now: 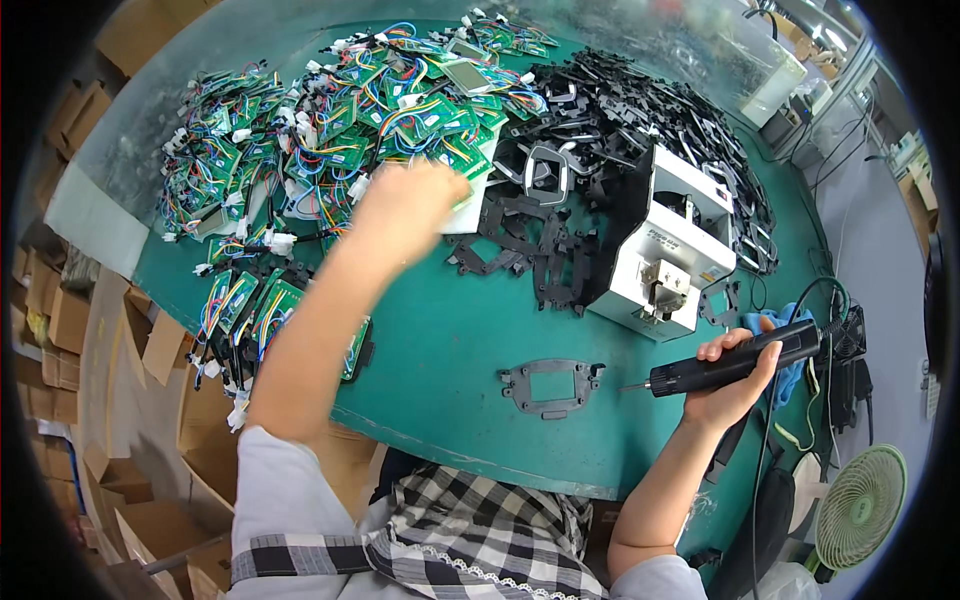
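Observation:
My right hand is closed around a black electric screwdriver, its thin bit pointing left over the green table. Just left of the bit tip lies a black plastic frame with a rectangular opening, flat on the table. My left hand reaches to the near edge of a big heap of green circuit boards with coloured wires and white connectors. Motion smears its fingers, so whether they grip a board is unclear. A white sheet shows beneath the boards beside that hand.
A white and black box-shaped screw feeder stands right of centre. Behind it spreads a large pile of black plastic parts. Wired boards line the left edge. A blue cloth, cables and a green fan are at the right.

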